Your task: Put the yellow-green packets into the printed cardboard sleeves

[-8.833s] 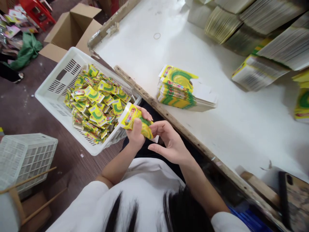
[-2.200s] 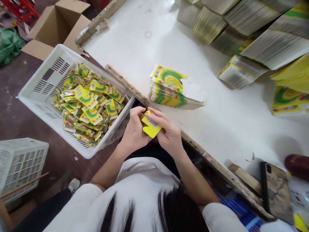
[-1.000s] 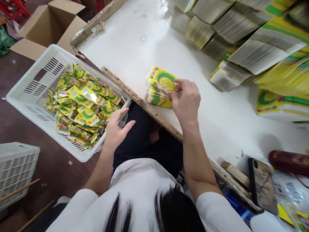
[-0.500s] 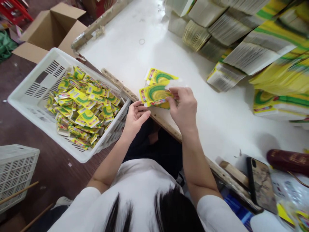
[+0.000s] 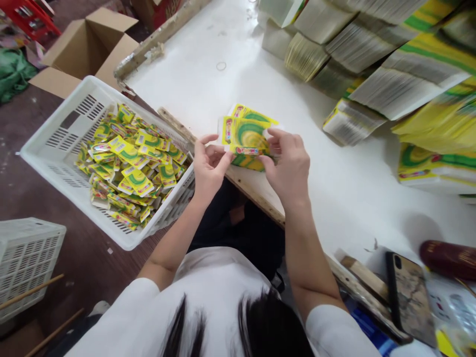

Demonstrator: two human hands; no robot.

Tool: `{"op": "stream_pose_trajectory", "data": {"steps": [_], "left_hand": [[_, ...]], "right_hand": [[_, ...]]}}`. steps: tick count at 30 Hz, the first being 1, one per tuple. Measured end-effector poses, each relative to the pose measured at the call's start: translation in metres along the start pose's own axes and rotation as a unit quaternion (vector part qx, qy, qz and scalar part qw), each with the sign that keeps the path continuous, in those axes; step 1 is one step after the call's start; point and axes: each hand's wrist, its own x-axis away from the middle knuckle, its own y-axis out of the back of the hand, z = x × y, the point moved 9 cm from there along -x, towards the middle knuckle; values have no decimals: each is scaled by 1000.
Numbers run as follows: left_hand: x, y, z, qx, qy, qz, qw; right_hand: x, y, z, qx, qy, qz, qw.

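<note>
Between my two hands is a small yellow-and-green printed carton point(image 5: 243, 133), held over the table near its front edge. My right hand point(image 5: 290, 161) pinches its right end between thumb and fingers. At the carton's left end, my left hand point(image 5: 210, 161) has its thumb and fingers closed around the lower corner. More flat cartons point(image 5: 256, 115) of the same print lie on the table just behind and beneath it. To my left, a white plastic crate point(image 5: 48, 144) holds a heap of similar yellow-green cartons point(image 5: 130, 158).
Tall stacks of flat cartons point(image 5: 386, 82) fill the back right of the white table point(image 5: 186, 74). A phone point(image 5: 411, 292), a dark red cylinder point(image 5: 449, 259) and a wood block point(image 5: 366, 277) lie at the right. Beyond the crate stands an open cardboard box point(image 5: 82, 49).
My left hand has come up and right to the carton's left end and taken hold of it. The carton has turned more level, its printed side edge now facing me.
</note>
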Motion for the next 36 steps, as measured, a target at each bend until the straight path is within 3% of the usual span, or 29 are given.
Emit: {"op": "stream_pose_trajectory", "data": {"steps": [4, 7, 12, 14, 16, 19, 21, 23, 25, 27, 32, 36], "left_hand": [[-11, -10, -2, -21, -52, 27, 998], [-17, -8, 8, -41, -44, 27, 998], [3, 15, 2, -12, -30, -76, 997], [13, 15, 0, 45, 13, -72, 996], [20, 6, 5, 128, 93, -33, 987], [25, -3, 8, 236, 185, -7, 954], [26, 3, 2, 251, 172, -24, 952], [27, 13, -7, 219, 117, -39, 968], [32, 18, -15, 165, 67, -25, 984], [38, 19, -18, 117, 48, -4, 992], [38, 22, -21, 81, 61, -12, 995], [31, 39, -23, 98, 58, -105, 988]], "right_hand": [[-1, -1, -10, -7, -24, 6, 1000], [-6, -1, -16, -18, -47, 8, 999], [-6, 16, -12, -78, -119, -57, 988], [1, 21, 2, -89, -116, -62, 987], [12, 14, 23, -94, -85, -17, 992], [34, -11, 49, -136, -45, 104, 984], [48, -26, 56, -220, -45, 166, 960], [56, -35, 58, -323, -56, 199, 924], [60, -41, 57, -388, -65, 219, 893], [61, -44, 57, -406, -63, 231, 882], [65, -46, 82, -340, -2, 226, 913], [76, -52, 101, -266, 36, 204, 942]]}}
